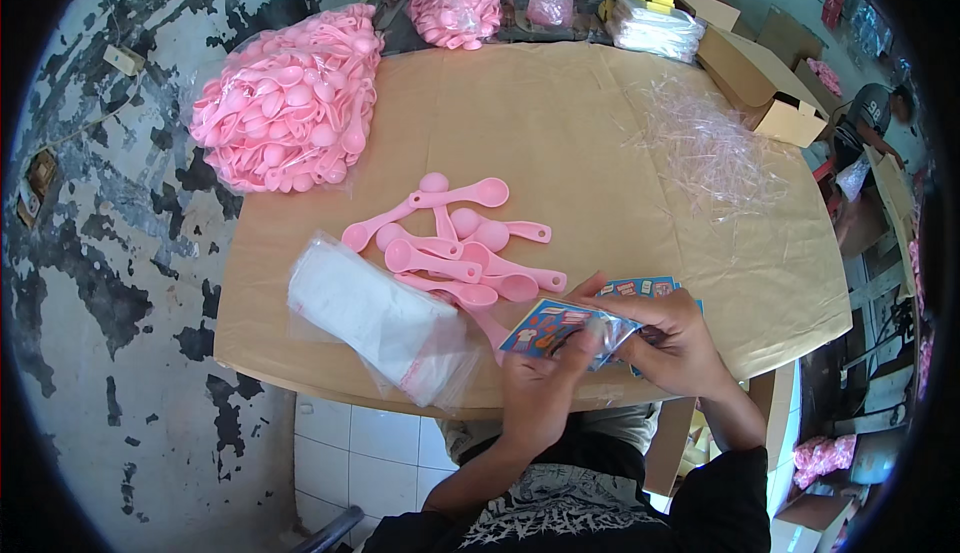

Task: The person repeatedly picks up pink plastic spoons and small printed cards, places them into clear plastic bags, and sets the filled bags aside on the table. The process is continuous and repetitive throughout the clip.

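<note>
Both my hands are together at the table's near edge, gripping a blue printed card [541,327] in clear plastic film. My left hand [548,381] pinches its near side, thumb on top. The fingers of my right hand [668,341] close over its right end. More blue cards [640,287] show partly behind my right hand. Just beyond my hands lies a loose heap of pink plastic measuring spoons [440,265], one of them reaching close to my left hand. To the left, a stack of clear plastic bags [372,313] rests on the table.
Brown paper covers the table [540,113]. A big bag of pink spoons [290,103] stands far left, a smaller one [455,13] at the back. Thin clear plastic strips [710,143] lie right, near an open cardboard box [765,83]. Another person [875,118] sits far right.
</note>
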Available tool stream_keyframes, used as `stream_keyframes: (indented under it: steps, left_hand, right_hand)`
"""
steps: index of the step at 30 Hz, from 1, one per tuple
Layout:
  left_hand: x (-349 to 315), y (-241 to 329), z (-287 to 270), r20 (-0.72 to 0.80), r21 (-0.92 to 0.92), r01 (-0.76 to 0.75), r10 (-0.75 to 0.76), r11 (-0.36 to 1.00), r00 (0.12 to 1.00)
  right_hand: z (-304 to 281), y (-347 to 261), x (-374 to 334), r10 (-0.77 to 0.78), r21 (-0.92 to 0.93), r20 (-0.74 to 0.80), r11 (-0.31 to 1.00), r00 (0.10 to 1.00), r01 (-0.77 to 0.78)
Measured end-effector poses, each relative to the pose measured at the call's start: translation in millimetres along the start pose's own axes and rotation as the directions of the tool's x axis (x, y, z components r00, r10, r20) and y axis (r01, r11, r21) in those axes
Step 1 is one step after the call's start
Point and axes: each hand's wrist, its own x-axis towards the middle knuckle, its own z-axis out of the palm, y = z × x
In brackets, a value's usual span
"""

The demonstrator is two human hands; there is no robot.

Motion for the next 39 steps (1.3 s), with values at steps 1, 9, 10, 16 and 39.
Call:
stream_keyframes:
  steps: [1,9,10,16,39]
  left_hand:
    - [-2,1,6,-0.003,-0.003,-0.002,0.002,1.0,1.0]
    - [-8,-6,-25,0.252,-0.34,-0.254,0.348,0.905,0.903]
    - [-5,-6,-28,0.294,-0.301,-0.388,0.472,0.871,0.831]
    - [-7,1,-29,0.462,0.143,-0.531,0.418,0.835,0.782]
    - [10,17,-58,0.091,-0.096,-0.591,0.599,0.801,0.796]
  right_hand:
    - [7,1,2,-0.017,0.019,-0.065,1.0,0.998,0.018]
    - [15,-2,2,0.117,0.312,0.041,0.942,0.992,-0.124]
    - [15,-6,4,0.117,0.311,0.046,0.942,0.992,-0.125]
    - [20,2,6,-0.064,0.231,0.249,0.973,0.966,0.004]
    - [-54,-20,32,0.005,-0.479,0.008,0.878,1.0,-0.001]
